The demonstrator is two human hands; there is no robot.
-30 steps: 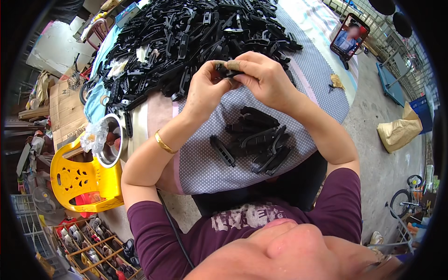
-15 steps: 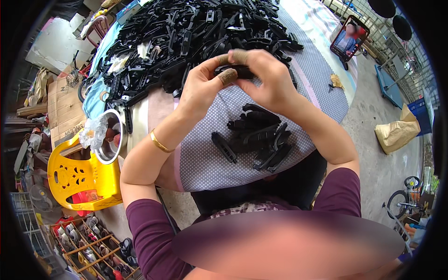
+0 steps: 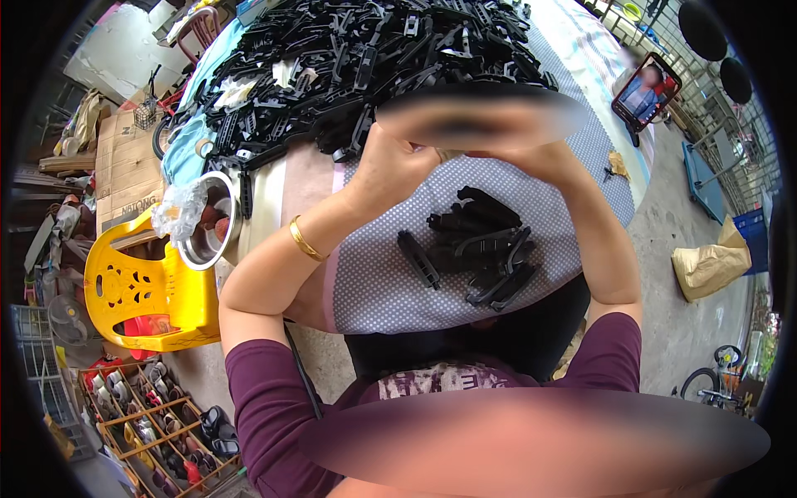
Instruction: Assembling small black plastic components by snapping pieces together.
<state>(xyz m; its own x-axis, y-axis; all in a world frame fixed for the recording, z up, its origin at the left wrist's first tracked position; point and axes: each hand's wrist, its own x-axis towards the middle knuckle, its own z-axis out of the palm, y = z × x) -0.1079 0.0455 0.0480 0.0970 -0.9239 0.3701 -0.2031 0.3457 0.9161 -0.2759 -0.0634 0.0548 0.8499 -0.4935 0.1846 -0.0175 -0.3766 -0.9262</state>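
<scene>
My left hand (image 3: 395,163) and my right hand (image 3: 538,159) are raised close together over the table, in front of a big heap of black plastic parts (image 3: 332,75). A blurred oval covers most of the fingers. What shows of them curls inward, and a dark shape between the hands is too smeared to name. Nearer me, below the hands, lies a small pile of black plastic clips (image 3: 486,241) on the dotted cloth (image 3: 374,274). One long black clip (image 3: 418,260) rests apart at its left. A gold bangle (image 3: 305,239) circles my left wrist.
A phone (image 3: 647,91) stands upright at the table's right side. Left of the table are a metal bowl (image 3: 235,217) with a plastic bag (image 3: 179,209) and a yellow chair (image 3: 124,286). A shoe rack (image 3: 137,452) stands lower left, a tan sack (image 3: 707,270) at right.
The view has shifted, so the table and heap appear slightly further right. My hands remain together, the right one a little further from the left; a blurred oval now covers the fingers.
</scene>
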